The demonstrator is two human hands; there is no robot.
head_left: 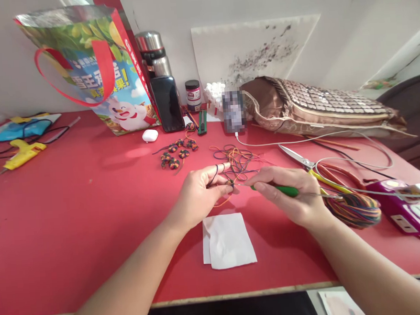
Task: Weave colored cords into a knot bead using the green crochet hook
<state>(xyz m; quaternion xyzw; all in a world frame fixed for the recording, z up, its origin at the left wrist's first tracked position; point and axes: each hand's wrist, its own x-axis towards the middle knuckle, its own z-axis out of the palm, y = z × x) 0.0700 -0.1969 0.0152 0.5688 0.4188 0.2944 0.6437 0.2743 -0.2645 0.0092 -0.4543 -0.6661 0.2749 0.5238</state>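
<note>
Between the thumb and fingers of my left hand (204, 194) is a small dark, multicoloured yarn piece (230, 184), with a dark strand looped over a finger. My right hand (293, 195) is closed around the green handle of a crochet hook (287, 190), whose thin metal end points left and meets the yarn piece. Whether the tip is inside a stitch is too small to tell. Loose orange and purple yarn (237, 158) lies tangled just beyond my hands. Several finished-looking crocheted pieces (174, 155) in the same colours lie farther left.
A folded white tissue (230, 242) lies near the front edge. Scissors (304, 161), a yarn skein (357, 209) and a purple power strip (404, 206) sit at right, crossed by a white cable (338, 136). Behind stand a phone (168, 103) and shopping bag (92, 69); a yellow glue gun (24, 152) lies left.
</note>
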